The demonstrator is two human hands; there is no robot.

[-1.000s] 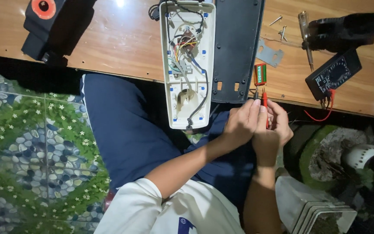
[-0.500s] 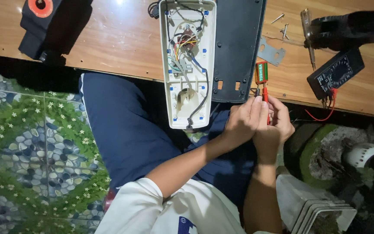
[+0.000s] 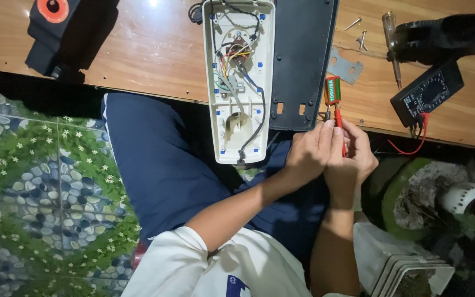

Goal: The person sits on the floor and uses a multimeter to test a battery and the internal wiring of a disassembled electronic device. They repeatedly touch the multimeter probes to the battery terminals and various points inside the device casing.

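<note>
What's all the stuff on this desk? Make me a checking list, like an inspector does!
Surface: wooden table, bare wood showing at left.
Job's things: small orange battery and red probe at its lower end.
Clutter: opened white casing, black cover, multimeter, screwdriver, loose screws, black box.
Grippers: left hand and right hand close together, pinching probes.
Cables: red lead; coloured wires inside casing.
Surroundings: pebble-pattern floor.

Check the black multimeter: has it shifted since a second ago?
No. The black multimeter lies where it was, just right of the screwdriver on the wooden table.
</note>
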